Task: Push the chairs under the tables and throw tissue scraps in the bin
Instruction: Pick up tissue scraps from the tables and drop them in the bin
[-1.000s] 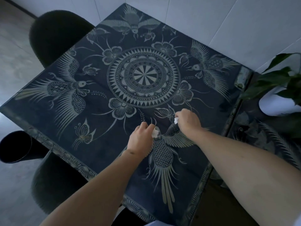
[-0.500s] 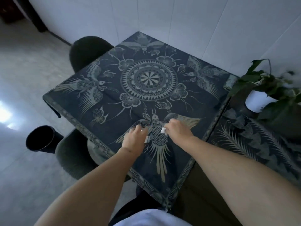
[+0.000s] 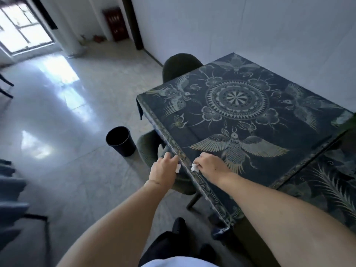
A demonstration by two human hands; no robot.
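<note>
My left hand [image 3: 163,169] grips a white tissue scrap [image 3: 178,168] just past the left edge of the table [image 3: 300,155], which has a dark patterned cloth. My right hand [image 3: 211,166] pinches a second white tissue scrap [image 3: 194,167] over the table's edge. A black bin [image 3: 120,140] stands open on the floor to the left of the table, beyond my left hand. One dark green chair [image 3: 152,149] sits tucked at the table's left side, partly hidden by the cloth and my left hand. Another dark chair [image 3: 180,65] stands at the far corner.
A second cloth-covered table [image 3: 331,191] adjoins on the right. The tiled floor [image 3: 63,132] spreads out to the left toward a bright window [image 3: 23,27]. Blurred dark furniture [image 3: 11,191] sits at the left edge. A white wall runs behind the tables.
Both hands, each with its tissue scrap, have drawn back from the table's middle to its left edge. The view has swung left and now shows the bin and the open floor.
</note>
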